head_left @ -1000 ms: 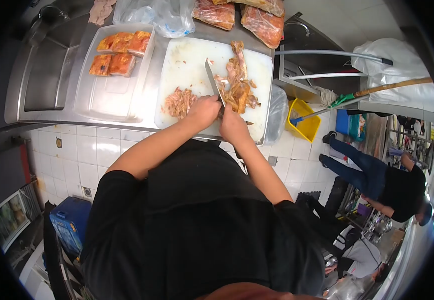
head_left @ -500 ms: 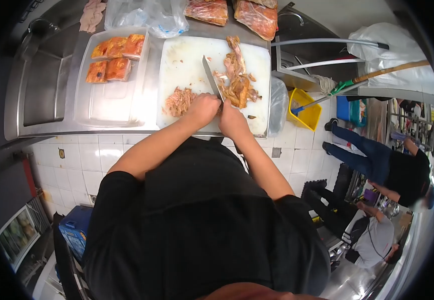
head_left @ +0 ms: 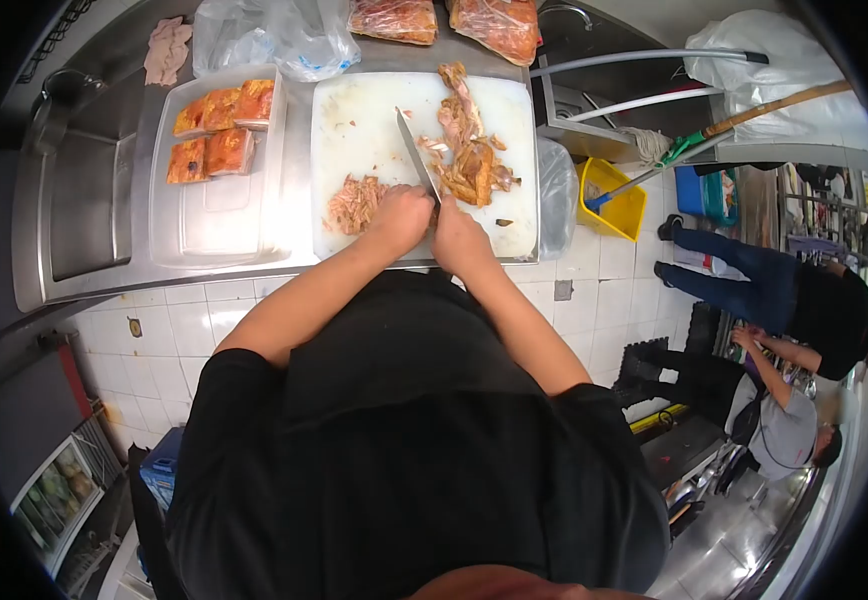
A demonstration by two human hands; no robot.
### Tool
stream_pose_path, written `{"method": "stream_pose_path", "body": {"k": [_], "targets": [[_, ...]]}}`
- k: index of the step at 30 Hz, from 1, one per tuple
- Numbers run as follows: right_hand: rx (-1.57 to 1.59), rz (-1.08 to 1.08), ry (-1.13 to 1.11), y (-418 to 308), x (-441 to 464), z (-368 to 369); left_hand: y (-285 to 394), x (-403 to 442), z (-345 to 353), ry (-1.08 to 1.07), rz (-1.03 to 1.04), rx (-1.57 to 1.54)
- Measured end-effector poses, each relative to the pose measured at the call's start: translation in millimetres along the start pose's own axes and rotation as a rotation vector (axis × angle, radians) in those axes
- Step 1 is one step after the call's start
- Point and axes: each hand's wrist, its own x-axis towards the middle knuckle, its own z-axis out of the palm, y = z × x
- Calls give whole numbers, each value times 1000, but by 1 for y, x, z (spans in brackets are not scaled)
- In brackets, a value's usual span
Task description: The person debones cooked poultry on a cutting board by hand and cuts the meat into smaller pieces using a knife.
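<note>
My right hand is wrapped round the handle of a long knife, whose blade points away over the white cutting board. Close beside the blade, my left hand is closed at the board's near edge; what its fingers hold is hidden. Chopped meat lies in a small pile left of my left hand. Right of the blade rest larger browned pieces with bone. A small dark scrap sits near the board's right corner.
A clear tub with several orange-brown slabs stands left of the board. Behind are plastic bags and wrapped meat. A sink is far left. A yellow bucket and two people are at the right.
The head view has shifted and turned slightly. Both hands stay close together by the knife. The two people at the right have changed pose, and one has moved further into view.
</note>
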Motion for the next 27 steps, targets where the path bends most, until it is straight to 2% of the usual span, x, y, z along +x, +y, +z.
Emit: {"method": "stream_pose_path", "body": {"k": [3, 8, 10, 13, 15, 19, 22, 24, 27], "targets": [[-36, 30, -114, -5, -4, -26, 1, -4, -4, -53, -22, 12], [-65, 57, -176, -12, -14, -44, 6, -12, -14, -118, -46, -21], [-60, 61, -186, -14, -17, -42, 6, -13, -12, -24, 15, -43], [-43, 62, -163, -11, -17, -26, 5, -12, -11, -38, 20, -35], [-5, 37, -62, -5, -12, -7, 5, -12, -8, -36, 26, -37], [-19, -23, -30, -5, -7, -12, 1, -9, -2, -54, 25, -15], [-36, 37, -128, -8, -12, -16, 4, -10, -4, -27, 28, -20], [55, 40, -26, -7, -9, -1, 5, -10, -3, -37, 33, -21], [35, 11, -26, -6, -12, -8, 2, -12, -1, -50, 36, -15]]}}
